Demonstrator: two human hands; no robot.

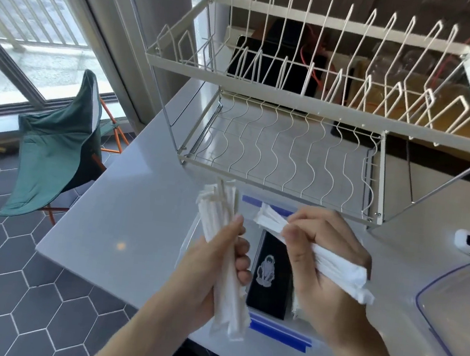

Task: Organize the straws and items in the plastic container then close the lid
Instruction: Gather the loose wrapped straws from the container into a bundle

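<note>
Both hands grip wrapped straws above the container point(280, 328): left hand point(217, 267) a near-upright bundle point(220, 235), right hand point(326, 266) a slanted one point(335, 264). Best to square the ends, merge them, and lay them flat beside the black packet point(272, 274) below; the lid point(454, 311) waits right.

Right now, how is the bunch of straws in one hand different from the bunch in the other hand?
The left hand holds its straw bunch nearly upright, while the right hand holds its straw bunch slanting sideways. The left bunch looks creamier and shows a bare straw tip at its top; the right bunch looks brighter white with flat wrapper ends. Both are paper-wrapped straws held above the plastic container.
</note>
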